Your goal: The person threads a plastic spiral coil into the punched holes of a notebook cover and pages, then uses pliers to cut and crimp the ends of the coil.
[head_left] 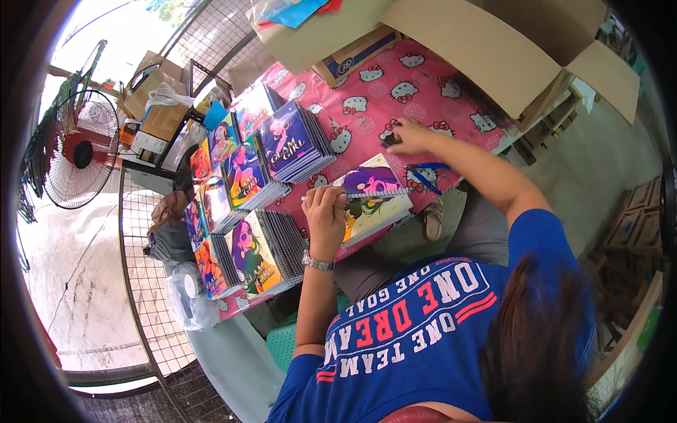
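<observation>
A spiral-bound notebook (374, 215) with a colourful printed cover rests at the table's near edge, its wire coil running across it. At the left end of that coil is my left hand (327, 217), its fingers closed on the notebook; a small white tip sticks out beside them. Over the table to the right, my right hand (409, 137) is curled closed by a small dark thing that I cannot make out. A blue-handled tool (429, 176), perhaps pliers, lies just right of the notebook.
Several stacks of spiral notebooks (288, 144) fill the table's left side. A pink patterned cloth (374, 106) covers the table. Large open cardboard boxes (472, 53) stand at the back right. A fan (81, 149) is at far left, and a clear plastic bag (190, 299) hangs near the left corner.
</observation>
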The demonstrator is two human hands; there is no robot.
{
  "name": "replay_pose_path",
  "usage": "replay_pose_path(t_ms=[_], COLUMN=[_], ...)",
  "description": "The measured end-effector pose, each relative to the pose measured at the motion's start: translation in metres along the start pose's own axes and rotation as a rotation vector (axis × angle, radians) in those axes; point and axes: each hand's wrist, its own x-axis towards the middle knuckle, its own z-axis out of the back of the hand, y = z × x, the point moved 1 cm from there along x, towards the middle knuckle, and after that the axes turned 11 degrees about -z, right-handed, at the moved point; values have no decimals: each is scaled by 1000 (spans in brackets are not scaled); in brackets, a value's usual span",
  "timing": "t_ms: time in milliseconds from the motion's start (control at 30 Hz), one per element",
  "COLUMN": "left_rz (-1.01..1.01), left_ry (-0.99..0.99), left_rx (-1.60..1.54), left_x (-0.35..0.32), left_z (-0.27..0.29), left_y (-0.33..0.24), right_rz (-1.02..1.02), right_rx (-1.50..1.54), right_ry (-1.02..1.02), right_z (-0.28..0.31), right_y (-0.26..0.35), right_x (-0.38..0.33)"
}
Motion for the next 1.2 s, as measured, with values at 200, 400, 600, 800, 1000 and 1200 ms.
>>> replay_pose_path(t_ms=[200,400,600,800,1000,1200], left_rz=[95,108,117,208,179,237], left_ry=[-67,-102,-50,-3,-60,-101], left_rx=[67,-145,-232,-326,-386,-548], left_x=[-3,0,9,20,18,7], left_z=[16,12,10,18,11,4], left_y=[9,23,37,25,41,56], right_rz=[63,438,459,451,386,307], right_rx=[937,936,526,1333,698,691], right_ry=[132,742,485,951,634,791], right_z=[8,58,63,63,75,61], right_y=[30,108,111,110,115,110], right_x=[-4,-38,-23,-25,-21,-6])
